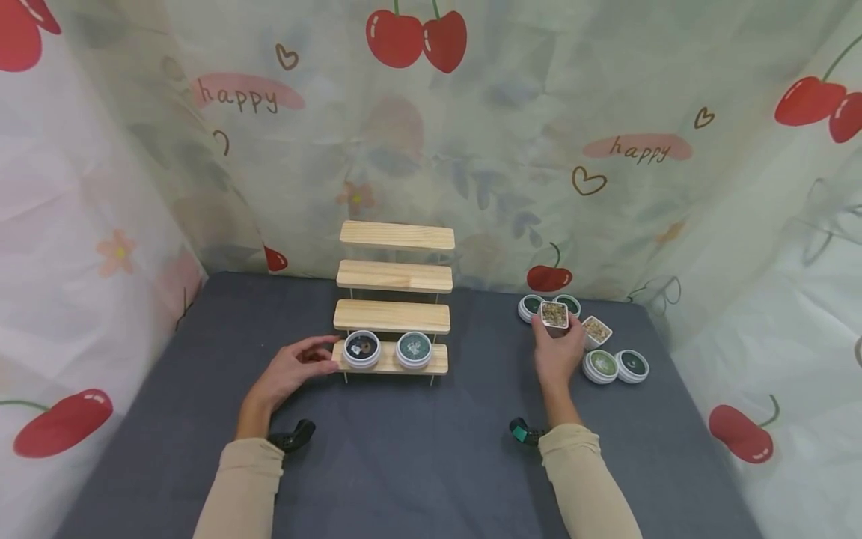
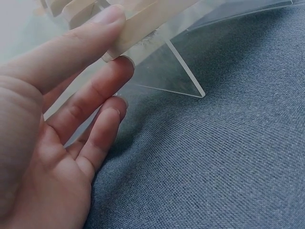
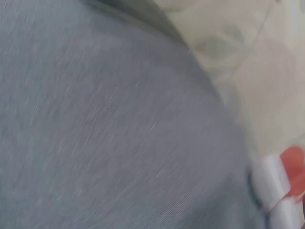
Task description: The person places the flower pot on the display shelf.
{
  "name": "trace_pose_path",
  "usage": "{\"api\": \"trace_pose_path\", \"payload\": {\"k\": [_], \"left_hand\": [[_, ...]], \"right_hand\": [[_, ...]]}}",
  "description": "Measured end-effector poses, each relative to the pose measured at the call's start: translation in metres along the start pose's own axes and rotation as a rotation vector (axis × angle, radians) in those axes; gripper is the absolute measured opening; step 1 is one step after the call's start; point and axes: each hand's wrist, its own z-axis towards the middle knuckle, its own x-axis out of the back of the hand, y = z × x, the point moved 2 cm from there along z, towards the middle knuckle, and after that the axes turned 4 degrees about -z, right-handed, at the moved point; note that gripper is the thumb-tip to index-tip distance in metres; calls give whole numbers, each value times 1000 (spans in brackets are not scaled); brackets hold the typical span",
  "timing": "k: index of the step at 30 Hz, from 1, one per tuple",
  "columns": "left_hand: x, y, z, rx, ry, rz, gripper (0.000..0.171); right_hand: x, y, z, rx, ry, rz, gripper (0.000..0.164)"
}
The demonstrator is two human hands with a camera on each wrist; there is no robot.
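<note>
From the table's near side, two beige sleeves [image 1: 239, 486] reached forward over the dark blue-grey cloth [image 1: 404, 457]. Toward the table's right edge, a round white container with a light green top [image 1: 601, 366] stood just beside a round white container with a dark green top [image 1: 633, 364].

The left hand [image 1: 291, 372] pinched the left end of the lowest board of a four-tier stand of pale wooden boards on clear supports [image 1: 392, 317], thumb above and a finger below. This stand was near the middle of the table's far edge. On its lowest board sat a round white container with a near-black top [image 1: 362, 348] and, right of it, one with a teal top [image 1: 414, 349].

Near the table's far right corner, the right hand [image 1: 561, 358] pinched a square white pot of brownish grains [image 1: 554, 314]; whether it was lifted could not be told. Just right of it was a square white pot of paler grains [image 1: 596, 331]. Behind it, partly hidden, stood two round white containers with dark green tops [image 1: 531, 305]. Beyond the far edge hung a pale cherry-print curtain [image 1: 498, 112].
</note>
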Motion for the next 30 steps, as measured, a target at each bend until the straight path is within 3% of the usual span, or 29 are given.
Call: {"api": "trace_pose_path", "payload": {"k": [7, 17, 30], "left_hand": [[-1, -1, 0, -2, 2, -7, 69], [0, 2, -2, -2, 10, -2, 69], [0, 0, -2, -2, 6, -2, 69]], "right_hand": [[-3, -42, -8, 44, -101, 159, 68], [-15, -88, -27, 224, -361, 88, 63], [-27, -129, -62, 367, -497, 104, 62]]}}
